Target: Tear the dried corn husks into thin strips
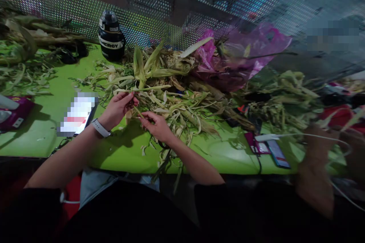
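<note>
My left hand (pixel 118 108) is closed in a pinch on a long pale green corn husk strip (pixel 148 89) that runs off to the right above the pile. My right hand (pixel 156 125) is closed too, its fingertips pinching the near end of a husk piece (pixel 138 112) just below my left fingers. Both hands meet over a heap of corn husks (pixel 176 102) on the bright green table (pixel 51 121). A white watch band circles my left wrist (pixel 99 128).
A phone (pixel 78 114) lies left of my hands. A black jar (pixel 111 38) stands at the back by a perforated metal screen. A pink plastic bag (pixel 228 57) sits behind the husks. Another person's arm (pixel 313 171), phones and a white cable are at the right.
</note>
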Motion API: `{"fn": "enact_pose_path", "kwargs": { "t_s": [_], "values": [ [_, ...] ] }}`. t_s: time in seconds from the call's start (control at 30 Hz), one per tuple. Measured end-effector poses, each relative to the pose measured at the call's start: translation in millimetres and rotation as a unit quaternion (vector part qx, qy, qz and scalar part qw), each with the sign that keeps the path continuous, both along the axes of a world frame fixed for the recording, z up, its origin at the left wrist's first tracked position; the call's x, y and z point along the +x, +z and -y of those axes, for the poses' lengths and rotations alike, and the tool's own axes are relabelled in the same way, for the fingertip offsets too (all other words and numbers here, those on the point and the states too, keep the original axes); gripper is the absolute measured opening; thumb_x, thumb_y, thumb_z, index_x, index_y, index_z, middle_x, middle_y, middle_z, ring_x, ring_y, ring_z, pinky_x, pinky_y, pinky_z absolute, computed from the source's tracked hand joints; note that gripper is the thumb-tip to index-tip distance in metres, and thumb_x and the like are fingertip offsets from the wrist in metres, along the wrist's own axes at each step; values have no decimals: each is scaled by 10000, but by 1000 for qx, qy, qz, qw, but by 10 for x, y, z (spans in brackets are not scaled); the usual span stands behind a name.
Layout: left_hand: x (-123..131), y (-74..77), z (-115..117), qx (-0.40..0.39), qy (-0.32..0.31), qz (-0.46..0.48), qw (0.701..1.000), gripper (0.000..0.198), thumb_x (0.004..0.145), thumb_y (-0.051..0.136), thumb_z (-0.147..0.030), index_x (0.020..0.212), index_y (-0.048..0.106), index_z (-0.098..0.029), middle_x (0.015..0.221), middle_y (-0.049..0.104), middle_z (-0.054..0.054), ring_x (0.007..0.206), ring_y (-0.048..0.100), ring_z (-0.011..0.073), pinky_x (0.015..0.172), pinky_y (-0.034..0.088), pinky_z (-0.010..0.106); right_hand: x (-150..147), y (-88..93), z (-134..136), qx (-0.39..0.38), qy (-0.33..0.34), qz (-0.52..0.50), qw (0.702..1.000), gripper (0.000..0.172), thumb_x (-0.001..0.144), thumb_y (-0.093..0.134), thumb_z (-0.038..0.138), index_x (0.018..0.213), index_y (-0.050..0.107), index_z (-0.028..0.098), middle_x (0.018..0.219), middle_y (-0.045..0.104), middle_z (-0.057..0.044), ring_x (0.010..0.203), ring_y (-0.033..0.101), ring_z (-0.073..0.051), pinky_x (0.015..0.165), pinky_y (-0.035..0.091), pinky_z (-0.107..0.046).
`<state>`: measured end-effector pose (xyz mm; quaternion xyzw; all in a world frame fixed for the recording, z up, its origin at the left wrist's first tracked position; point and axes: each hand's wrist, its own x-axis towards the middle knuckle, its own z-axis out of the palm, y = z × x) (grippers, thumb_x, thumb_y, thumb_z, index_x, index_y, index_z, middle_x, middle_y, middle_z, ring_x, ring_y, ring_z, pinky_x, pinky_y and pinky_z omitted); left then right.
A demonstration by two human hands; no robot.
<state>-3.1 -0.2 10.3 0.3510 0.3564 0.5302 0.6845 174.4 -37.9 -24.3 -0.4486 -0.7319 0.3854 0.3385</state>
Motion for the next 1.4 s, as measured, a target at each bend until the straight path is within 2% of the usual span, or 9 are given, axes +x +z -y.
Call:
{"fn": "enact_pose_path", "kwargs": {
  "t_s": [0.3, 0.4, 0.53, 0.63, 0.77, 0.97, 1.17, 1.27, 1.4],
  "values": [
    [-25, -22, -30, 30, 0, -63, 998, 204, 734, 739, -286, 685, 606, -140, 623, 532, -29, 574, 489, 62, 584, 415, 188, 76, 39, 0, 224, 7, 112, 968, 282, 920, 512, 381, 1038, 683, 190, 911, 708, -80, 851, 642, -179, 786, 498, -313],
    [-37, -10, 1, 58, -30, -110, 992, 235, 758, 719, -356, 720, 631, -141, 592, 463, -43, 529, 411, 57, 536, 372, 185, 146, 93, 2, 318, -90, 138, 934, 294, 891, 561, 357, 1124, 665, 212, 1066, 688, -115, 1039, 611, -236, 943, 441, -399],
    [-56, 29, 17, 113, -66, -181, 975, 287, 818, 644, -429, 858, 684, -148, 647, 491, -18, 581, 437, 82, 545, 362, 199, 187, 140, -34, 288, -121, 136, 940, 262, 914, 526, 370, 1061, 672, 209, 1011, 709, -99, 975, 635, -224, 905, 453, -379],
    [-65, 84, 36, 176, 31, -267, 947, 265, 812, 660, -403, 941, 664, -171, 729, 550, 4, 668, 497, 113, 614, 398, 224, 168, 150, -41, 215, -101, 109, 965, 292, 955, 439, 364, 941, 673, 190, 839, 715, -66, 758, 642, -169, 749, 481, -302],
    [-39, 135, 154, 230, 220, -310, 896, 227, 807, 673, -392, 930, 639, -204, 831, 598, 34, 752, 547, 136, 661, 429, 245, 149, 153, -22, 224, -174, 99, 954, 291, 945, 443, 368, 887, 661, 184, 801, 707, -57, 701, 626, -156, 702, 475, -281],
    [88, 72, 254, 107, -37, -251, 961, 368, 826, 596, -512, 781, 678, -155, 685, 657, 50, 630, 625, 164, 598, 505, 276, 59, 114, 55, 270, -108, 154, 944, 283, 957, 426, 324, 953, 669, 179, 902, 730, -96, 793, 662, -187, 757, 497, -308],
    [62, 48, 138, 103, 24, -237, 966, 282, 776, 681, -429, 774, 694, -147, 695, 658, 19, 594, 549, 105, 576, 452, 219, 20, 123, 100, 310, -6, 243, 919, 334, 964, 413, 293, 1197, 611, 158, 1015, 704, -122, 895, 651, -210, 800, 514, -341],
    [25, 55, 138, 141, 45, -282, 948, 257, 797, 653, -404, 754, 662, -150, 632, 618, 5, 579, 533, 109, 569, 426, 224, 97, 186, 79, 370, -29, 262, 891, 265, 944, 475, 281, 1122, 651, 194, 919, 689, -101, 926, 628, -227, 868, 492, -393],
    [-5, 87, 172, 222, 34, -387, 894, 234, 828, 598, -354, 699, 623, -160, 586, 593, -5, 533, 495, 109, 534, 367, 228, 233, 340, 2, 404, -54, 219, 887, 134, 909, 555, 319, 901, 653, 228, 1133, 654, -94, 1189, 546, -237, 1055, 402, -442]
  ]
}}
